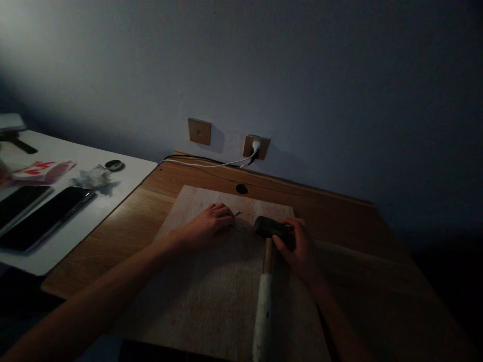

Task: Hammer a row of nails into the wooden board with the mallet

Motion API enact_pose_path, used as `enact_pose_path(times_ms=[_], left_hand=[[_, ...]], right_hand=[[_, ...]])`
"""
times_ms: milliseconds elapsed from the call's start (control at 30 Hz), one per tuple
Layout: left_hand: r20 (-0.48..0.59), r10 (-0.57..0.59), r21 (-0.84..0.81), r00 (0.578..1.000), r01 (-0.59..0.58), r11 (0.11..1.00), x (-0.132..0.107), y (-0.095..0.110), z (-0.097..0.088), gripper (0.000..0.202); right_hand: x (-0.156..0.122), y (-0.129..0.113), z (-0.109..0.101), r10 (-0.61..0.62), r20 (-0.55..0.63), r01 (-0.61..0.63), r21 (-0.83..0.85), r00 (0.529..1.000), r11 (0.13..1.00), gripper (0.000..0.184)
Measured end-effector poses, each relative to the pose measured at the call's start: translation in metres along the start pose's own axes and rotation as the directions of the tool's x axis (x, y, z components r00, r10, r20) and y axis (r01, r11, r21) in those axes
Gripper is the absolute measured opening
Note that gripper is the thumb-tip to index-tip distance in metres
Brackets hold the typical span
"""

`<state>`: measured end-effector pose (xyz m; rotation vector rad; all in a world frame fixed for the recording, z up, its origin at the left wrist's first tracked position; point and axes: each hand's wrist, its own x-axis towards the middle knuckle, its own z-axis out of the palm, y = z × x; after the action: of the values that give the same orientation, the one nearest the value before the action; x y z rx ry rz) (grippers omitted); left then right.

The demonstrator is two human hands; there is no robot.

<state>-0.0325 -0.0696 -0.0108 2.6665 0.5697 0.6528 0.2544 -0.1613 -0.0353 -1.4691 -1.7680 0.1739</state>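
My right hand (300, 246) is wrapped round the dark head of a mallet (266, 227), thumb on the near side. The mallet's handle, wooden at the top and pale lower down, points back toward me over a plywood board (211, 296). On the left, my left hand (215, 223) is closed in a pinch over the board. A small thin metal piece (237, 213) sticks out from its fingertips; its kind is too small and dark to make out. Another thin, bent bit (241, 230) shows on the board between the hands.
Under the board is a wooden desk (139, 206) with a round cable hole (242, 188). A white table (86, 221) at left holds phone-like dark slabs (45, 216), a red-and-white packet (43, 172) and a tape roll (114, 165). A white cable (211, 165) runs to the wall socket (256, 147).
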Motion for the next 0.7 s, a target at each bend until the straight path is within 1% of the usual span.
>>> enact_pose_path(times_ms=[333, 467, 600, 700], left_hand=[[-0.001, -0.032, -0.032, 1.0, 0.031, 0.999, 0.0004, 0.0012, -0.0007, 0.013], [-0.003, -0.063, -0.056, 0.998, 0.063, 0.996, 0.0005, -0.0015, -0.0008, 0.014], [-0.021, -0.08, -0.064, 0.997, 0.079, 0.995, 0.0004, -0.0031, 0.0012, 0.015], [-0.013, -0.08, -0.06, 0.997, 0.079, 0.995, 0.0002, -0.0015, 0.003, 0.015]], right_hand=[[-0.0001, -0.0022, -0.0021, 0.012, 0.052, -0.013, 0.028, 0.999, 1.0, 0.029], [-0.0008, -0.0041, -0.005, 0.024, 0.056, -0.026, 0.04, 0.998, 0.999, 0.026], [-0.0016, -0.0045, -0.0058, 0.025, 0.07, -0.028, 0.047, 0.997, 0.999, 0.028], [-0.0008, -0.0037, -0.0051, 0.019, 0.07, -0.022, 0.05, 0.997, 0.999, 0.028]])
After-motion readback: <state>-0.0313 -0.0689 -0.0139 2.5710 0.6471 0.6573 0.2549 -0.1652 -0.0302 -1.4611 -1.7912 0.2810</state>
